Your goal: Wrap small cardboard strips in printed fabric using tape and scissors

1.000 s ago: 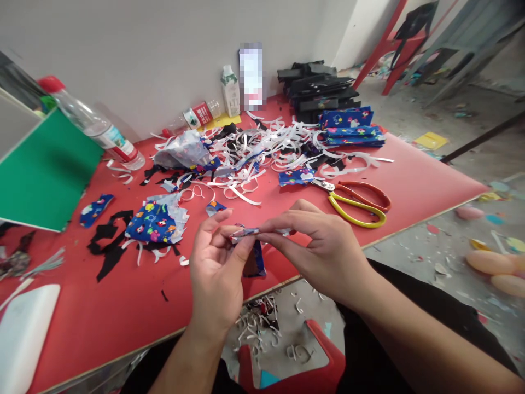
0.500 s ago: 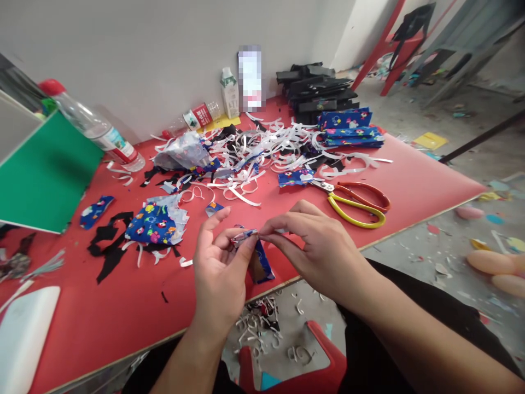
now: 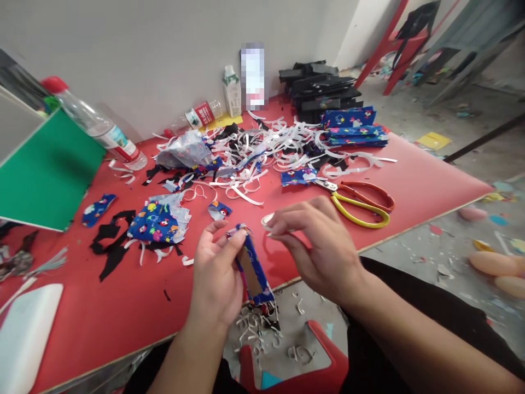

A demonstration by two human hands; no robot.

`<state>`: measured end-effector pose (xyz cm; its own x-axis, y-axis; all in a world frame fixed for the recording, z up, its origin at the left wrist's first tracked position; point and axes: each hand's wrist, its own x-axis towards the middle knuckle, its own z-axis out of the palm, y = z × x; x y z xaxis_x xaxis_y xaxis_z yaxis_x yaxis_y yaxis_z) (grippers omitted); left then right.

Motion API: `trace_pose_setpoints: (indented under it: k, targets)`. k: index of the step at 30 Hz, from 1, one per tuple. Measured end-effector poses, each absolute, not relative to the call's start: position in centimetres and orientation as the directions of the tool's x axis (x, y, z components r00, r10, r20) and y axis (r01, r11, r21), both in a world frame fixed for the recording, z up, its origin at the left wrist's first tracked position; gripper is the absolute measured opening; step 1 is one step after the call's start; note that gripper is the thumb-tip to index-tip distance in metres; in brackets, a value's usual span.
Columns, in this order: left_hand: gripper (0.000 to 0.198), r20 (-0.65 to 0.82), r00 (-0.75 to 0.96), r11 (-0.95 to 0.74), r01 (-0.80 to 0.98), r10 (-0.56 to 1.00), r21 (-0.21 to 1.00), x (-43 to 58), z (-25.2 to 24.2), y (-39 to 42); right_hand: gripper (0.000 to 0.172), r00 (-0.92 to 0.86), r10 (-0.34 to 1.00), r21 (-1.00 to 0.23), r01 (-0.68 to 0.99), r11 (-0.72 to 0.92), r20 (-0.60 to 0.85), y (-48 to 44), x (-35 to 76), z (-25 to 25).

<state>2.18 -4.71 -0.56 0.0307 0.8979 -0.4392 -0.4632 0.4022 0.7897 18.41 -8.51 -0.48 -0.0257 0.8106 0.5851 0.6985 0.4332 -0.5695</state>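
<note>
My left hand (image 3: 219, 268) pinches the upper end of a narrow cardboard piece edged in blue patterned fabric (image 3: 256, 273), which hangs tilted over the table's front edge. To the right, my right hand (image 3: 315, 241) is closed in a pinch on a small curled white strip (image 3: 267, 220), apart from the piece. Scissors (image 3: 361, 205) with one red and one yellow handle lie beyond the right hand. A small blue fabric scrap (image 3: 219, 210) is just past the left fingertips. A larger blue patterned fabric piece (image 3: 156, 221) lies to the left.
White strips and scraps (image 3: 262, 145) heap across the red table (image 3: 135, 312). Behind them are a phone (image 3: 253, 76), a carton (image 3: 232, 93), bottles (image 3: 118, 145), black stacked pieces (image 3: 320, 90) and blue stacked pieces (image 3: 353, 128). A green board (image 3: 49, 169) stands left. Below is a red stool (image 3: 328, 361).
My right hand has drawn away to the right from the left hand, with a curled white strip now showing at its fingertips. More of the fabric-edged piece is visible below the left hand.
</note>
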Motion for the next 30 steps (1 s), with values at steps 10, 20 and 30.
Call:
trace_pose_setpoints:
  k: [10,20,30]
  targets:
    - [0.039,-0.405,0.039,0.369,-0.499,0.913,0.784,1.4,-1.5,-4.3,0.053,0.262,0.9,-0.908,0.33,0.257,0.349,-8.0,20.6,-1.1]
    - [0.049,-0.301,0.045,0.302,-0.273,0.952,0.913,1.0,-1.0,-4.4,0.032,0.253,0.824,-0.699,0.68,0.222,0.507,-6.7,22.0,-1.9]
    - [0.026,-0.288,0.057,0.291,-0.308,0.956,0.906,1.1,-0.5,-5.0,0.018,0.167,0.539,-0.402,0.845,0.354,0.826,-7.7,21.6,0.0]
